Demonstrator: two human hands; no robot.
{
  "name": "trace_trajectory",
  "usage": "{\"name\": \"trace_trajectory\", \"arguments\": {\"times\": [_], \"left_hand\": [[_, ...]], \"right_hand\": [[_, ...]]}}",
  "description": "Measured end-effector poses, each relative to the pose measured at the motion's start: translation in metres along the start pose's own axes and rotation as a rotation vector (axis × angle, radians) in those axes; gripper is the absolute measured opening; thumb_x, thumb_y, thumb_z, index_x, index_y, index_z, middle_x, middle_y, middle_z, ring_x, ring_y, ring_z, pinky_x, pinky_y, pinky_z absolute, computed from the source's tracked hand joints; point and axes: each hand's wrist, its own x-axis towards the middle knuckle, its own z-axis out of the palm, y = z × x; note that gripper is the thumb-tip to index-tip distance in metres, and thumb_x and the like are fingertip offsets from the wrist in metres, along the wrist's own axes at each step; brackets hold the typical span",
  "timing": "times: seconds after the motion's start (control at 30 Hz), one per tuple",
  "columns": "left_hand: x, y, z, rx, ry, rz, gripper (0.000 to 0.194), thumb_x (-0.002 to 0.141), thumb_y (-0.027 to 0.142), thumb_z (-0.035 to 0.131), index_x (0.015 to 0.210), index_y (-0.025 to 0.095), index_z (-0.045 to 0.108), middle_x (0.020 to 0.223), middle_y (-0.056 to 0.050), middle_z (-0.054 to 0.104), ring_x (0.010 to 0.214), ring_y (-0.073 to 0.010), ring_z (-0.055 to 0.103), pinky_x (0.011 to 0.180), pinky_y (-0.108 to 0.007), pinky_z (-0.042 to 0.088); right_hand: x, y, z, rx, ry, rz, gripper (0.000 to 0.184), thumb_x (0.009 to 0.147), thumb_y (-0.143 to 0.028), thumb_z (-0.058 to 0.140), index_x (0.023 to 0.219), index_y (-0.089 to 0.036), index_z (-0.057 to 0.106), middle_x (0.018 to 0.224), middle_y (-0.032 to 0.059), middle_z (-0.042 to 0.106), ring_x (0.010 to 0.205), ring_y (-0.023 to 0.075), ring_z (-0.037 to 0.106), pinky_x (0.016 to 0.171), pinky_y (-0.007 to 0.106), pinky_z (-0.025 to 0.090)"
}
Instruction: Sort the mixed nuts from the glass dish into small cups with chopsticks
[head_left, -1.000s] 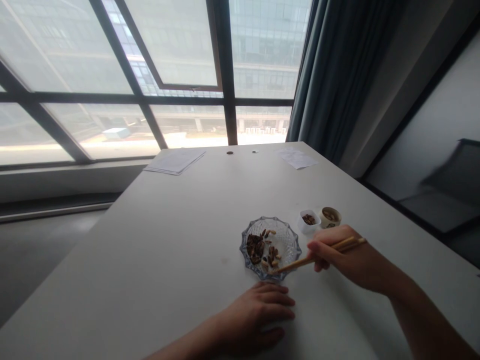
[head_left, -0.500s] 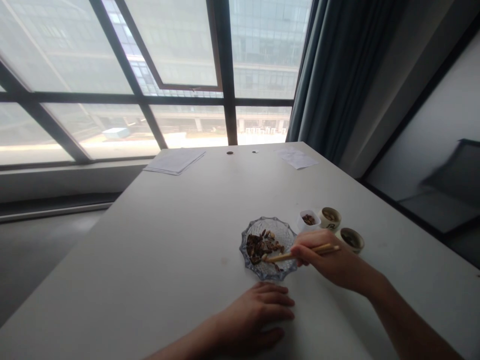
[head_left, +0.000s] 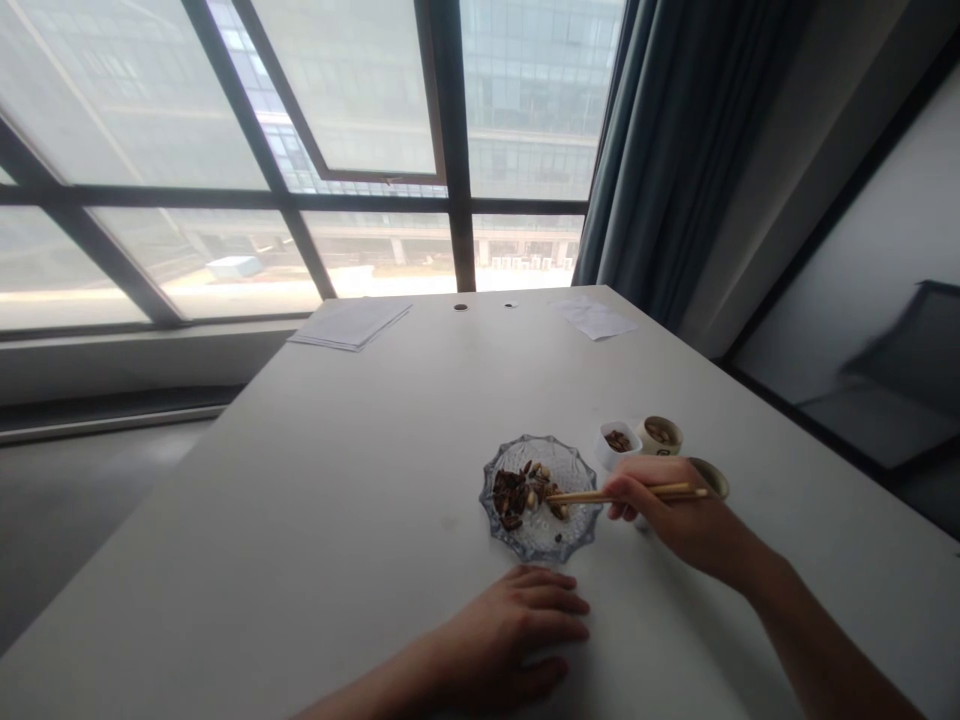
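Observation:
My right hand (head_left: 667, 507) grips a pair of wooden chopsticks (head_left: 585, 496), whose tips reach into a scalloped glass plate (head_left: 495, 531). Dark brown dried pieces (head_left: 511, 495) and a few pale nut-like pieces lie in that plate; whether the tips pinch one of them is too small to tell. Just in front of the plate, my left hand (head_left: 517, 625) lies on the table with fingers stretched out, holding nothing. Beyond my right hand stand a white cup (head_left: 609, 456) with brown pieces and a cream cup (head_left: 675, 447) with pale-brown pieces. Another cup (head_left: 718, 480) is partly hidden behind the hand.
The white table (head_left: 315, 480) runs up to the window. A stack of paper (head_left: 349, 323) lies at its far left, a loose sheet (head_left: 596, 317) at its far right. Two small round marks or holes sit near the far edge. A dark curtain (head_left: 660, 160) hangs behind.
My right hand with the chopsticks has shifted right, and the tips have moved from the plate's near-left area toward its middle. It now covers more of the rearmost right cup. My left hand has stayed put.

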Motion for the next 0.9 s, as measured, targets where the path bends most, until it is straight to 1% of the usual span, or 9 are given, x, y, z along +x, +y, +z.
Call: {"name": "trace_trajectory", "arguments": {"times": [0.07,0.13,0.23,0.3,0.43,0.53,0.63,0.73,0.9], "left_hand": [[0.000,0.000,0.000,-0.002,0.002,0.001,0.040,0.095,0.026,0.068,0.135,0.029,0.066,0.146,-0.005,0.069,0.145,-0.0266,0.056,0.126,-0.043,0.037],[0.000,0.000,0.000,-0.005,0.003,0.000,0.040,0.095,0.026,0.068,0.135,0.029,0.066,0.146,-0.006,0.069,0.145,-0.0271,0.056,0.126,-0.044,0.038],[0.000,0.000,0.000,-0.007,0.000,-0.004,0.040,0.096,0.027,0.067,0.135,0.028,0.066,0.146,-0.006,0.069,0.145,-0.0274,0.056,0.126,-0.044,0.038],[0.000,0.000,0.000,-0.004,0.001,-0.006,0.039,0.096,0.027,0.067,0.135,0.028,0.066,0.146,-0.006,0.069,0.145,-0.0273,0.056,0.126,-0.044,0.039],[0.002,0.000,-0.001,-0.002,-0.006,-0.004,0.039,0.095,0.026,0.068,0.134,0.028,0.066,0.145,-0.006,0.069,0.144,-0.0273,0.057,0.125,-0.043,0.039],[0.002,0.001,-0.002,-0.001,-0.005,-0.008,0.039,0.094,0.026,0.068,0.133,0.028,0.066,0.145,-0.006,0.070,0.144,-0.0275,0.057,0.125,-0.044,0.040],[0.002,0.001,-0.002,-0.003,-0.003,-0.005,0.039,0.095,0.026,0.068,0.134,0.028,0.066,0.145,-0.007,0.070,0.144,-0.0280,0.057,0.125,-0.045,0.040],[0.002,0.002,-0.002,-0.007,0.002,-0.007,0.039,0.094,0.025,0.068,0.134,0.028,0.067,0.144,-0.007,0.070,0.144,-0.0281,0.057,0.125,-0.045,0.040],[0.002,0.002,-0.002,-0.009,0.002,-0.007,0.038,0.094,0.025,0.068,0.133,0.027,0.067,0.144,-0.007,0.070,0.144,-0.0274,0.057,0.124,-0.043,0.041]], "right_hand": [[-0.005,0.007,0.003,0.121,0.074,0.036,0.051,0.105,-0.056,0.054,0.078,-0.019,0.076,0.072,0.0048,0.077,0.065,0.0164,0.073,0.062,0.025,0.057],[-0.013,0.017,0.009,0.252,0.177,0.118,0.050,0.102,-0.060,0.057,0.084,-0.019,0.078,0.075,0.0072,0.081,0.064,0.0192,0.077,0.060,0.027,0.062],[-0.024,0.034,0.023,0.389,0.326,0.235,0.050,0.095,-0.066,0.066,0.085,-0.018,0.078,0.072,0.0100,0.082,0.060,0.0235,0.080,0.055,0.029,0.065],[-0.028,0.043,0.036,0.446,0.387,0.264,0.050,0.090,-0.067,0.071,0.083,-0.018,0.078,0.072,0.0111,0.082,0.060,0.0256,0.080,0.053,0.030,0.066],[-0.032,0.051,0.059,0.437,0.495,0.247,0.049,0.093,-0.065,0.069,0.082,-0.018,0.078,0.070,0.0108,0.081,0.056,0.0243,0.078,0.050,0.031,0.065],[-0.033,0.050,0.068,0.361,0.599,0.219,0.053,0.096,-0.065,0.065,0.079,-0.017,0.079,0.065,0.0102,0.079,0.048,0.0220,0.075,0.047,0.030,0.064],[-0.034,0.046,0.071,0.370,0.709,0.232,0.056,0.095,-0.067,0.065,0.074,-0.017,0.078,0.061,0.0102,0.077,0.048,0.0230,0.075,0.046,0.030,0.063],[-0.033,0.046,0.068,0.447,0.798,0.290,0.061,0.093,-0.071,0.064,0.073,-0.015,0.077,0.060,0.0111,0.076,0.048,0.0244,0.076,0.045,0.030,0.064],[-0.034,0.058,0.051,0.572,0.926,0.380,0.064,0.090,-0.074,0.066,0.074,-0.012,0.075,0.062,0.0138,0.077,0.051,0.0258,0.077,0.045,0.030,0.063]]}}
